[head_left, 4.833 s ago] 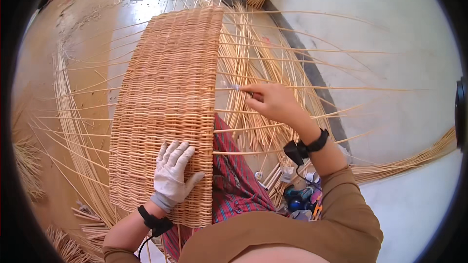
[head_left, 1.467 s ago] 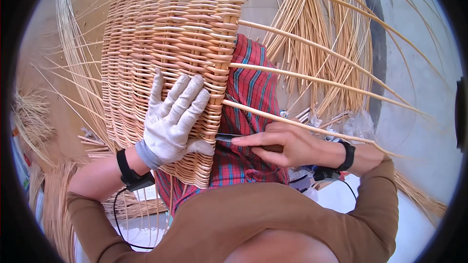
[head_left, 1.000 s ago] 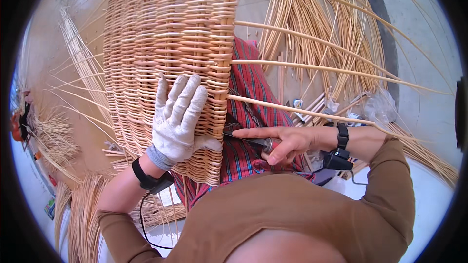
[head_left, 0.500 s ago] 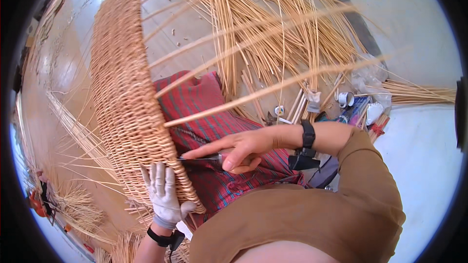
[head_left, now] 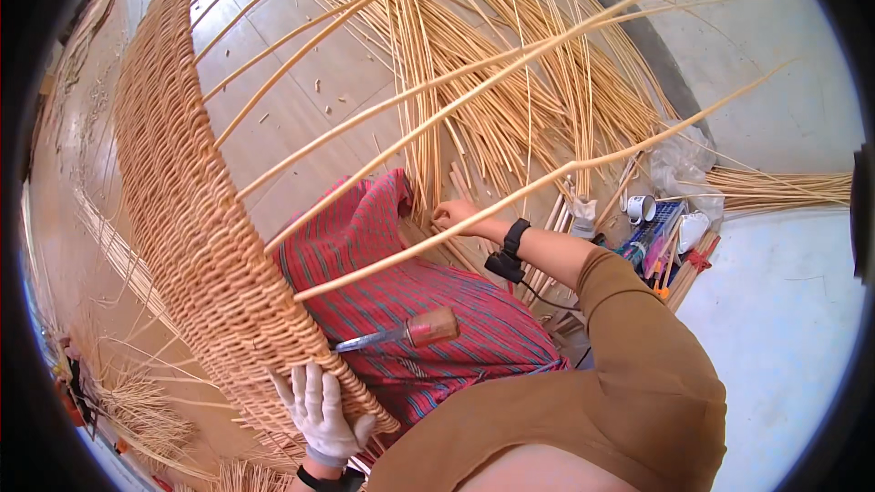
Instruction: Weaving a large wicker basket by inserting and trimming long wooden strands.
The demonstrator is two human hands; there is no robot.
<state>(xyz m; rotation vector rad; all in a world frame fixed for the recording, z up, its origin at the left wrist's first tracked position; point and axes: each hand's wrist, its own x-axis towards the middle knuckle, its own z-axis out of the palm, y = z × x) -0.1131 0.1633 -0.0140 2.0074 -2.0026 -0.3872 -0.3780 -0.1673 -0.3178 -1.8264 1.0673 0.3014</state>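
Note:
My left hand [head_left: 324, 415], in a white glove, lies on the lower end of a woven wicker piece [head_left: 196, 191], fingers stretched over the weave and thumb apart near its rim. From that rim, just above the glove, a wooden-handled bodkin [head_left: 433, 326] sticks out, its metal shaft tip hidden in the weave; no hand touches it. Long cane stakes [head_left: 437, 251] rise from the same rim toward the upper right. My bare right hand [head_left: 458, 216] is at the lower ends of the loose canes [head_left: 421, 137], fingers curled together; what they hold, if anything, I cannot make out.
A red striped cloth [head_left: 437, 296] covers my lap. Large heaps of canes [head_left: 510, 82] lie on the floor ahead. At right stand a white mug [head_left: 641, 210], a blue basket [head_left: 652, 232] and a clear plastic bag [head_left: 684, 164]. More canes [head_left: 146, 410] lie at lower left.
My right hand has let go of the bodkin and moved up and away to the loose canes. The bodkin stays in the weave. The wicker piece has tilted, its far end swinging left.

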